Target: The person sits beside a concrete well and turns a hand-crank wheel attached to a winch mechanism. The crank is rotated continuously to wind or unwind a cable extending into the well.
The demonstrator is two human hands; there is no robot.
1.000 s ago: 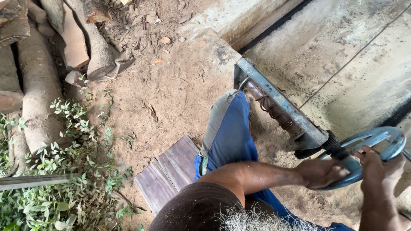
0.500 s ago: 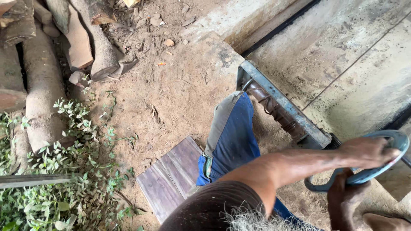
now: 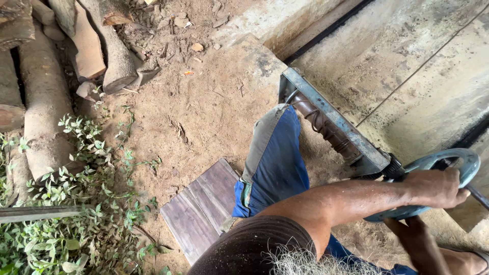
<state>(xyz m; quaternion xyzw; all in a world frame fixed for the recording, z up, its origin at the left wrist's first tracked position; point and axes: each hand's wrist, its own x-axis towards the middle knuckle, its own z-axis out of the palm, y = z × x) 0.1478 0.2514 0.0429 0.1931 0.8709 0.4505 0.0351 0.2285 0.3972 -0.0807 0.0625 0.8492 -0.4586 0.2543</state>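
Note:
A blue-grey metal handwheel (image 3: 469,162) sits at the right end of a steel frame (image 3: 333,116) that carries a rusty threaded screw (image 3: 326,131). My left hand (image 3: 437,187) reaches across my body and grips the wheel's near rim from above. Lower down, my right hand (image 3: 411,231) holds the wheel's bottom rim from below, partly hidden by my left forearm. My leg in blue shorts (image 3: 277,163) rests on the sandy ground beside the frame.
Concrete slabs (image 3: 407,66) with a dark groove lie behind the frame. A few short dark planks (image 3: 201,209) lie on the sand by my leg. Logs (image 3: 43,107) and cut wood are stacked at the upper left, with green weeds (image 3: 76,214) below.
Both hands have shifted around the handwheel. The left hand went from its lower left side to the near rim on top. The right hand dropped from the top to underneath.

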